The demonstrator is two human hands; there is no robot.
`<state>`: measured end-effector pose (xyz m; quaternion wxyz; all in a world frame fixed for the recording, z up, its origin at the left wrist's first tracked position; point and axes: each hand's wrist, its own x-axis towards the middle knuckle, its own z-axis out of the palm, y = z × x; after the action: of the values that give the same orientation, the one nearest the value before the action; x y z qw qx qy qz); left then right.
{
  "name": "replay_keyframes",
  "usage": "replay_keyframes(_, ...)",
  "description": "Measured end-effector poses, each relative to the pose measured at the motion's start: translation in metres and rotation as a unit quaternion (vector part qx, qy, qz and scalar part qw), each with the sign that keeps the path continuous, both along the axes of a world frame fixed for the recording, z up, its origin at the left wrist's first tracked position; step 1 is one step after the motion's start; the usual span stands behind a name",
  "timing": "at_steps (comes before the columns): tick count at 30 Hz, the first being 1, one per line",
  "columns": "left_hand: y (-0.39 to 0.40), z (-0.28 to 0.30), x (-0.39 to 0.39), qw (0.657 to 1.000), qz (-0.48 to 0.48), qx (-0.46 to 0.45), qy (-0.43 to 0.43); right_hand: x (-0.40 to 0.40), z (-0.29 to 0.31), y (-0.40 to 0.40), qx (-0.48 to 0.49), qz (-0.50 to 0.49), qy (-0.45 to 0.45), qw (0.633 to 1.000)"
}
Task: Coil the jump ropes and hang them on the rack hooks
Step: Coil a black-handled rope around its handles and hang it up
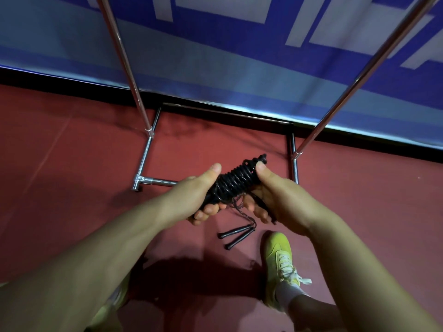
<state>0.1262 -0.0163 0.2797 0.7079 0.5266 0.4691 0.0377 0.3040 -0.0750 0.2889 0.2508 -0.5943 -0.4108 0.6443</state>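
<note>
A black jump rope (pixel 236 179) is wound in tight turns into a short bundle at the middle of the view. My left hand (pixel 201 195) grips its lower end, thumb on top. My right hand (pixel 271 195) grips its upper end, thumb pressed on the coils. A thin loose strand hangs down between my hands. On the red floor below lies a second rope's pair of black handles (pixel 236 234). The chrome rack (pixel 143 116) stands ahead, its two uprights rising out of the top of the view. Its hooks are out of view.
The rack's base frame (pixel 155 181) lies on the red floor just beyond my hands. A blue and white banner (pixel 239 56) runs along the wall behind it. My yellow-green shoe (pixel 279 262) stands right of the handles; another shoe shows at the lower left.
</note>
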Motion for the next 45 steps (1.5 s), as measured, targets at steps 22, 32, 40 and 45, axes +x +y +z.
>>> replay_keyframes(22,0.007,0.007,-0.011,0.938,-0.094,0.276,0.188,-0.039,-0.006,0.003,-0.011,-0.160,-0.095,0.982)
replay_keyframes(32,0.014,-0.004,-0.014,0.974,-0.044,0.188,0.118,-0.035,-0.011,0.005,-0.026,-0.156,0.022,0.987)
replay_keyframes(40,0.006,0.005,-0.016,0.966,-0.123,-0.202,-0.100,-0.034,0.004,0.006,0.034,-0.191,0.112,0.975)
replay_keyframes(45,0.005,0.006,-0.014,0.930,-0.101,-0.303,-0.179,-0.030,0.002,0.005,0.059,-0.139,0.088,0.985)
